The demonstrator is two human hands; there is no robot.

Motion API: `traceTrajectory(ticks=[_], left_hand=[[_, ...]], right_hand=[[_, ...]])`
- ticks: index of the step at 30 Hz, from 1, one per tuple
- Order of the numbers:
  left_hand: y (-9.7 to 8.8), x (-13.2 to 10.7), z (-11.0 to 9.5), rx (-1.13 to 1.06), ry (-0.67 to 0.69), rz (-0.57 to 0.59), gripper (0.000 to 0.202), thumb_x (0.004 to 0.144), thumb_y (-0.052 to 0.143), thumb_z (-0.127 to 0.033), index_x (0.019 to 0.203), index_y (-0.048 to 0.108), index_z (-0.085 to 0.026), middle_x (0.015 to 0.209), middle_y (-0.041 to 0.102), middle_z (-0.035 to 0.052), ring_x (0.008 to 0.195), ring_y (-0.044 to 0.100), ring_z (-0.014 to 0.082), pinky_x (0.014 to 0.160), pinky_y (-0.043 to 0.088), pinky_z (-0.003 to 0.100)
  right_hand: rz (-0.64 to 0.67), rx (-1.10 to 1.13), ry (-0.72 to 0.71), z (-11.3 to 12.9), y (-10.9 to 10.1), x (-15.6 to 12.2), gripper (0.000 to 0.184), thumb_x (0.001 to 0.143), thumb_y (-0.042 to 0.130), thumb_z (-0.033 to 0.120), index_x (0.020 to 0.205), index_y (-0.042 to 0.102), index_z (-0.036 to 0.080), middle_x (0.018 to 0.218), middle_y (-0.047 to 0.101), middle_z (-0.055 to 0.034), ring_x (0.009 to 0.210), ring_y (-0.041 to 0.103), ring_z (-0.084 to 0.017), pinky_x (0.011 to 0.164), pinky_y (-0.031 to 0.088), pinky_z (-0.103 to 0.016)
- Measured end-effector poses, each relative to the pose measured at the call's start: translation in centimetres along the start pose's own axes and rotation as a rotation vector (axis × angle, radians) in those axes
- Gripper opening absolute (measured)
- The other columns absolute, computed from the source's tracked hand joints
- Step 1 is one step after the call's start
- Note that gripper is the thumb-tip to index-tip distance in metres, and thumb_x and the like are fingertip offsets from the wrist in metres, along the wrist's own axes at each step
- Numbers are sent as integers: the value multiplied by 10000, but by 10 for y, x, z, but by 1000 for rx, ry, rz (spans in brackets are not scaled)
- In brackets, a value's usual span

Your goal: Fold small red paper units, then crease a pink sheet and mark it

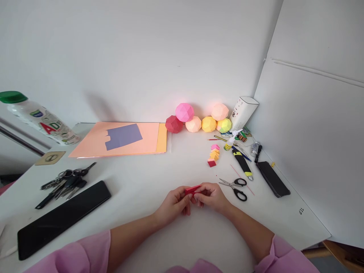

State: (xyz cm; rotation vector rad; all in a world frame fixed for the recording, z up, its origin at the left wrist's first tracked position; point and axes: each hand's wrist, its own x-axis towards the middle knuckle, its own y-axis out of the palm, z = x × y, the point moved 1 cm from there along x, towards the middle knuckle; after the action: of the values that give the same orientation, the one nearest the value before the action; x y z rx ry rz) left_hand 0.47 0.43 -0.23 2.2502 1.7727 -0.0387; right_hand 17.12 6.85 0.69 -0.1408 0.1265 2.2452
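Between my two hands is a small piece of red paper, partly covered by the fingers. My left hand pinches its left end. On the other end, the thumb and fingers of my right hand are closed. The exact shape of the piece is hard to make out. Just right of my right hand lie black-handled scissors with their blades apart. Beyond the hands, a short row of small folded paper pieces in pink, orange, yellow and red rests on the table.
Faceted paper balls stand along the wall. A utility knife, a glue bottle and a dark phone lie at right. At left are coloured paper sheets, keys, a long black device and a green-capped bottle.
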Motion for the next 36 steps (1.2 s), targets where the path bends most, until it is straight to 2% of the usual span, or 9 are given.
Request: traceTrajectory(ticks=[14,26,30,34,36], left_hand=[[0,1,2,61,-10,-20,373,850,500,-522,908,561,-158,679,650,24,498,546,110,527,439,256],[1,0,-3,71,-27,-52,373,831,518,-533,848,573,-164,545,609,-4,475,540,122,521,435,260],[2,1,-3,41,-20,-55,389,810,540,-544,901,566,-167,626,640,7,475,553,117,509,443,261],[3,0,-4,38,-24,-78,420,807,534,-554,962,569,-166,801,667,41,486,559,99,487,422,246],[3,-1,-5,34,-16,-75,422,814,526,-550,976,569,-163,794,664,38,489,556,96,491,420,243]], right_hand=[[-4,20,13,-5,0,0,201,731,704,332,759,634,146,568,621,8,482,571,-105,483,462,-241],[-32,8,-33,-10,-2,1,183,775,641,308,872,569,171,567,608,35,464,581,-109,473,460,-238],[-31,32,-56,-9,0,0,235,789,617,281,980,504,201,628,583,58,471,573,-100,485,472,-244],[-36,65,-51,-6,1,-1,458,771,646,272,1149,389,243,753,593,47,515,570,-97,505,478,-250],[-9,31,-36,-3,2,-1,428,775,650,296,1132,425,220,762,605,27,538,565,-98,522,474,-250]])
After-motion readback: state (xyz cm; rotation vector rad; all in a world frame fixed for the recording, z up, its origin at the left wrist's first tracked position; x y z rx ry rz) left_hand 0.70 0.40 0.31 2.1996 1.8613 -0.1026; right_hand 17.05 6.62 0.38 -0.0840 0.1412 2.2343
